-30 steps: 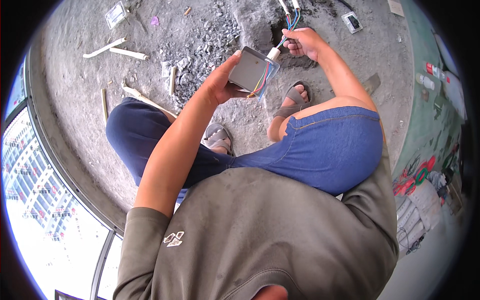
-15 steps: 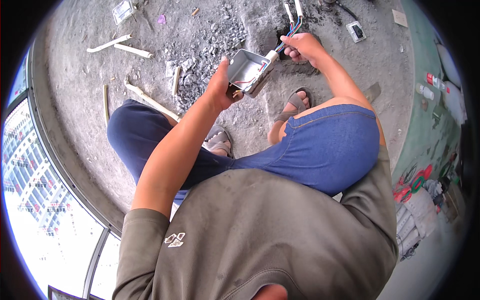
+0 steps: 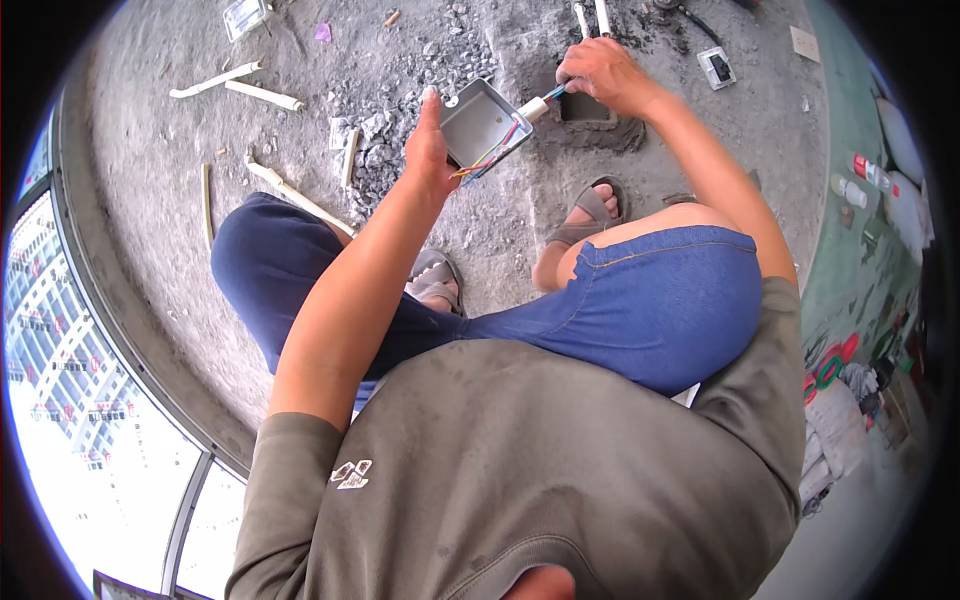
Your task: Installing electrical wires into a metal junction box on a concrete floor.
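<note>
Matt grey metal box [image 3: 483, 122], glossy plastic-coated wires [image 3: 492, 158], rough concrete floor [image 3: 500, 215], white plastic conduit [image 3: 533, 108].

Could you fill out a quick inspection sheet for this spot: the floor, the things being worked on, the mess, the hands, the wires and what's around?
Surface: rough grey concrete floor, dusty, with a square hole cut into it.
Job's things: open grey metal box, hollow side facing the camera; white conduit stub at its edge.
Clutter: rubble, white pipe offcuts, a switch plate.
Hands: left hand grips the box; right hand pinches the wires at the conduit.
Cables: coloured wires run through the box and out its lower edge.
Surroundings: curved window on the left, bottles on the right.
</note>
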Tool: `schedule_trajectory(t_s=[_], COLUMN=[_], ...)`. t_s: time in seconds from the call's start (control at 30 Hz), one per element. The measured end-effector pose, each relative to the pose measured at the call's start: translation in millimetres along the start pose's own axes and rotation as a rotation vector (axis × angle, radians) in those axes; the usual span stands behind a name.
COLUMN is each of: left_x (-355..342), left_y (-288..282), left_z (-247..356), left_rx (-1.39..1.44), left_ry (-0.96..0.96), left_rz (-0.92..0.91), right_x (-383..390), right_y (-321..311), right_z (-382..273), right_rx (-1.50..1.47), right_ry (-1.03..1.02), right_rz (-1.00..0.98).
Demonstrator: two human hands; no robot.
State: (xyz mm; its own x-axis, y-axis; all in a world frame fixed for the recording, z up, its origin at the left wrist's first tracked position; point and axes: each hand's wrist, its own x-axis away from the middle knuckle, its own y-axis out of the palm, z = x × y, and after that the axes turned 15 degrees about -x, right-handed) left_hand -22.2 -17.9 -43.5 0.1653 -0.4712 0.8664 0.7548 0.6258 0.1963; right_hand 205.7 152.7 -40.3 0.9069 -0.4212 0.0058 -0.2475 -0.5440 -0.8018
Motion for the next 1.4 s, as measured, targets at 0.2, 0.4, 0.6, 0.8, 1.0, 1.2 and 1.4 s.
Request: schedule_trajectory(t_s=[0.2,0.4,0.6,0.8,1.0,1.2,1.4], left_x=[20,17,25,41,33,32,25], left_y=[8,0,11,10,-6,8,7], left_z=[12,9,14,17,39,17,11], left_rx=[-0.106,-0.012,-0.242,-0.875,-0.365,0.010,-0.010], left_ry=[-0.312,-0.397,0.147,0.638,-0.274,-0.292,-0.308], left_rz=[-0.232,-0.363,-0.168,-0.104,-0.513,-0.511,-0.569], right_x=[-1,2,-5,-5,-7,-5,4], right_y=[-2,-3,2,8,0,-9,-10], right_z=[8,4,8,14,11,12,2], right_rx=[-0.120,-0.112,-0.109,-0.189,-0.275,-0.360,-0.112], right_ry=[0.056,-0.005,0.084,0.089,0.042,0.048,-0.129], right_rz=[-0.108,-0.053,-0.101,-0.085,-0.064,-0.072,0.193])
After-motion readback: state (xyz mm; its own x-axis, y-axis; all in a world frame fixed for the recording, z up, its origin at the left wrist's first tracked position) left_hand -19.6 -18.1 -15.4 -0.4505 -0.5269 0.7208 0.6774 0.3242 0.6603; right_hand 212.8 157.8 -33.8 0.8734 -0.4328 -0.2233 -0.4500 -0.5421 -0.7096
